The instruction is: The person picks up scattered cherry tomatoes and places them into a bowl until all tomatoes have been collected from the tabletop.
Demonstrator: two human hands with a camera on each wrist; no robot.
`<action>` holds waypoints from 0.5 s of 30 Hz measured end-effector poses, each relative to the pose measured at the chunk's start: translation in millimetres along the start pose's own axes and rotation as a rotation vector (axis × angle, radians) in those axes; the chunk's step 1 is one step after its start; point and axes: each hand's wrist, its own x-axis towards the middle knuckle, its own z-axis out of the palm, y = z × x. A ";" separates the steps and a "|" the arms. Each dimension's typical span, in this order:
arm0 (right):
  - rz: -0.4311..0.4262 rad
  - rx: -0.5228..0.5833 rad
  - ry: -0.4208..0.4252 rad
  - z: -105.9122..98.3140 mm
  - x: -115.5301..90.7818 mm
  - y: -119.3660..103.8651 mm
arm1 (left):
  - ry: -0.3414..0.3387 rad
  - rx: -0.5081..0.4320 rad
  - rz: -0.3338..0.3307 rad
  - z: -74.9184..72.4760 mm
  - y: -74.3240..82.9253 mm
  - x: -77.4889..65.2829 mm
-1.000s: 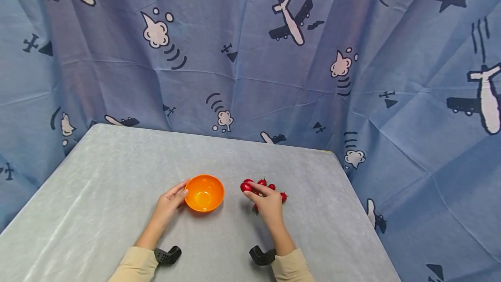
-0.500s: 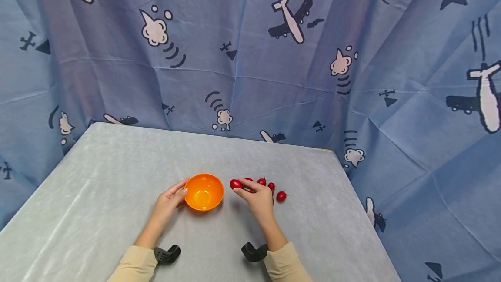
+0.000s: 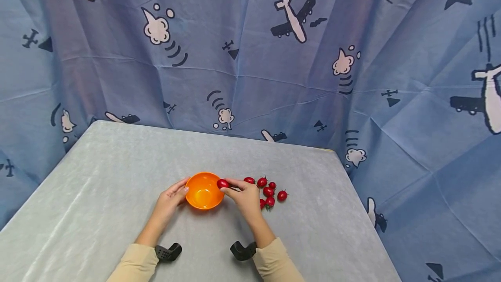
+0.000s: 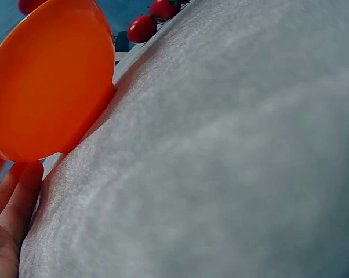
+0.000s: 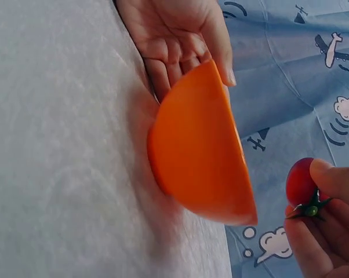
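Observation:
An orange bowl (image 3: 204, 193) stands on the table with its mouth up. My left hand (image 3: 168, 202) grips its left side, thumb at the rim and fingers against the outer wall, as the right wrist view shows. Between thumb and fingertips my right hand (image 3: 248, 199) pinches a red cherry tomato (image 3: 222, 183). That tomato is above the bowl's right rim, and its green stem end shows in the right wrist view (image 5: 302, 184). Right of this hand lie several more cherry tomatoes (image 3: 268, 191) in a loose group, some with green stems.
A pale cloth covers the table (image 3: 129, 164). Behind it and along the right side hangs a blue curtain (image 3: 250, 99) printed with planes. Black curved devices sit at both wrists, near the left cuff (image 3: 168, 253) and the right cuff (image 3: 242, 251).
My right hand has moved left with the pinched tomato, from the group to the bowl's right rim, uncovering more of the loose tomatoes. The left hand and bowl have stayed almost still.

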 end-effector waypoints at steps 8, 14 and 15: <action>-0.010 0.002 -0.016 9.5 2.5 -2.4 | 0.011 0.018 0.018 -0.1 -4.7 1.9; 0.014 0.024 -0.030 16.1 4.8 -7.1 | 0.009 0.007 0.018 0.0 -6.6 3.6; 0.014 0.021 -0.029 17.3 5.2 -7.3 | 0.007 0.007 0.017 0.1 -6.9 3.9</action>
